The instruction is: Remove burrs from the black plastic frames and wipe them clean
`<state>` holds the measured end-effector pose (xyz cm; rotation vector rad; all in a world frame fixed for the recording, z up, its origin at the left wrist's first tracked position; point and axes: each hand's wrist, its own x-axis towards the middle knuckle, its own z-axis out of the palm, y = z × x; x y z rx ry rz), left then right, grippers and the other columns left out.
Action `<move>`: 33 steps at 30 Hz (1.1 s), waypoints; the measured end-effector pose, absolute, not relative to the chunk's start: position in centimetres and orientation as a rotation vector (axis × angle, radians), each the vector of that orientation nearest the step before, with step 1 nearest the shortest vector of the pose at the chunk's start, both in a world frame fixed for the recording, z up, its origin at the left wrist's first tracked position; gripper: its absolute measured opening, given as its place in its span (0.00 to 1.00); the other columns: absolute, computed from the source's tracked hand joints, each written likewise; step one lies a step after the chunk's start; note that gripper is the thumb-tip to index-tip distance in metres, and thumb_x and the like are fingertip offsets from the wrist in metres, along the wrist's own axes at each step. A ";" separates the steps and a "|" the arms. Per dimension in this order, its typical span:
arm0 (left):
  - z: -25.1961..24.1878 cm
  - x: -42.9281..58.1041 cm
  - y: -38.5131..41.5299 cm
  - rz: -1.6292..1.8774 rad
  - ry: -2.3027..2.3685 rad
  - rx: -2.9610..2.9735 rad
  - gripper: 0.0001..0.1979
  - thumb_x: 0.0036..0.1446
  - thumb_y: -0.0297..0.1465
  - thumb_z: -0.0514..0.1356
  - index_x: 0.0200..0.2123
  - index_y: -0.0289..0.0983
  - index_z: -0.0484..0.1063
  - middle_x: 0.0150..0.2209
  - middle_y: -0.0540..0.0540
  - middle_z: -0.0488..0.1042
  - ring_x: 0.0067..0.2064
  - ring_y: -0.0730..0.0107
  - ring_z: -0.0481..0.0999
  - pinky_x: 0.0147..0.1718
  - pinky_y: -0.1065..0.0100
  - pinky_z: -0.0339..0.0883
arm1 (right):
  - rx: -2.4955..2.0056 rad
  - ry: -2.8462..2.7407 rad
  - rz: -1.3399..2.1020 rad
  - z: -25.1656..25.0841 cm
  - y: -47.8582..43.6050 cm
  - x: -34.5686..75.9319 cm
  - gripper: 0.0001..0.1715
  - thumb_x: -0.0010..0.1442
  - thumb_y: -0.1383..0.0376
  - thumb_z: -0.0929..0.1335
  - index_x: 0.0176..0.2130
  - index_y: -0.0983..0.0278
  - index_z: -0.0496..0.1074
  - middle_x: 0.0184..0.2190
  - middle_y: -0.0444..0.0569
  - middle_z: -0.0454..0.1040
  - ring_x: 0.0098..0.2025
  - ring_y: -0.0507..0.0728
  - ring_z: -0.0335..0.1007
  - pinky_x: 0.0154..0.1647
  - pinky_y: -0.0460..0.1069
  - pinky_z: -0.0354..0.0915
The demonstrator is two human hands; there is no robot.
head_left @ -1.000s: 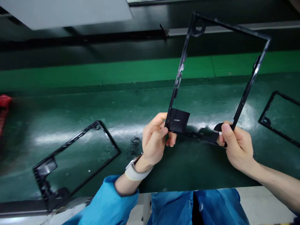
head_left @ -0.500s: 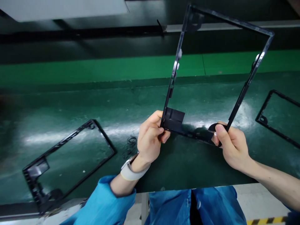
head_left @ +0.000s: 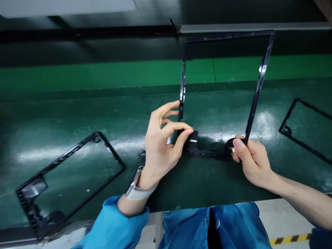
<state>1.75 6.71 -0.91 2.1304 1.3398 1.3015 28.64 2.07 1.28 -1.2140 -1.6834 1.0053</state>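
A thin black plastic frame [head_left: 252, 117], rectangular with an open middle, is held up over the green table. My right hand [head_left: 254, 164] grips its lower right corner, thumb on a rounded black tab. At the lower left corner, my left hand [head_left: 162, 145] has thumb and forefinger pinched together at the flat black plate [head_left: 193, 140] of the frame. Whatever is between those fingertips is too small to make out. The other left fingers are spread, one reaching the left rail. A pale-strapped watch [head_left: 141, 192] is on my left wrist.
A similar black frame [head_left: 83, 207] lies on the green table [head_left: 197, 186] at left, another frame [head_left: 307, 147] at right. Thin black scraps [head_left: 141, 155] are partly hidden behind my left wrist. A brighter green strip [head_left: 116, 76] runs along the back.
The held frame has come down and left, its top edge now nearer level. My left hand has let go of the corner grip and changed to a thumb-and-forefinger pinch at the plate.
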 end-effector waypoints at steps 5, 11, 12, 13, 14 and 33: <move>-1.2 1.9 6.9 1.556 1.275 1.818 0.16 0.79 0.45 0.63 0.41 0.42 0.80 0.63 0.38 0.81 0.62 0.52 0.82 0.60 0.50 0.80 | -1.218 -1.647 1.055 1.3 2.4 28.7 0.35 0.86 0.53 0.63 0.27 0.62 0.65 0.22 0.40 0.65 0.23 0.45 0.62 0.27 0.44 0.59; -1.9 -0.3 9.3 1.806 1.346 1.536 0.23 0.81 0.45 0.57 0.30 0.42 0.69 0.37 0.47 0.79 0.37 0.63 0.79 0.36 0.59 0.71 | -1.235 -1.499 1.241 1.1 2.8 28.9 0.40 0.84 0.43 0.64 0.25 0.62 0.65 0.20 0.40 0.64 0.23 0.46 0.60 0.26 0.46 0.58; -1.9 -0.6 9.5 1.790 1.360 1.547 0.25 0.81 0.45 0.57 0.28 0.43 0.67 0.33 0.47 0.77 0.35 0.63 0.77 0.36 0.59 0.70 | -1.233 -1.475 1.263 1.1 2.8 28.9 0.41 0.83 0.42 0.64 0.25 0.62 0.64 0.20 0.40 0.64 0.23 0.46 0.60 0.26 0.46 0.57; -1.8 -0.8 9.6 1.770 1.368 1.572 0.27 0.81 0.46 0.57 0.27 0.42 0.66 0.30 0.48 0.76 0.34 0.64 0.76 0.36 0.59 0.69 | -1.230 -1.454 1.278 1.0 2.8 28.9 0.41 0.83 0.41 0.65 0.25 0.62 0.64 0.20 0.40 0.63 0.23 0.47 0.59 0.25 0.46 0.56; -1.6 -0.8 9.6 1.754 1.370 1.609 0.27 0.81 0.46 0.58 0.27 0.42 0.67 0.29 0.48 0.75 0.34 0.64 0.76 0.37 0.59 0.69 | -1.228 -1.437 1.286 1.0 2.8 28.9 0.41 0.82 0.40 0.65 0.25 0.62 0.64 0.20 0.40 0.62 0.23 0.47 0.58 0.25 0.46 0.55; -1.4 0.7 7.8 1.806 1.333 1.730 0.14 0.77 0.43 0.67 0.38 0.43 0.82 0.56 0.45 0.84 0.53 0.60 0.85 0.54 0.52 0.80 | -1.242 -1.561 1.166 1.0 2.5 29.0 0.41 0.84 0.44 0.63 0.24 0.62 0.65 0.20 0.41 0.64 0.23 0.46 0.60 0.26 0.46 0.57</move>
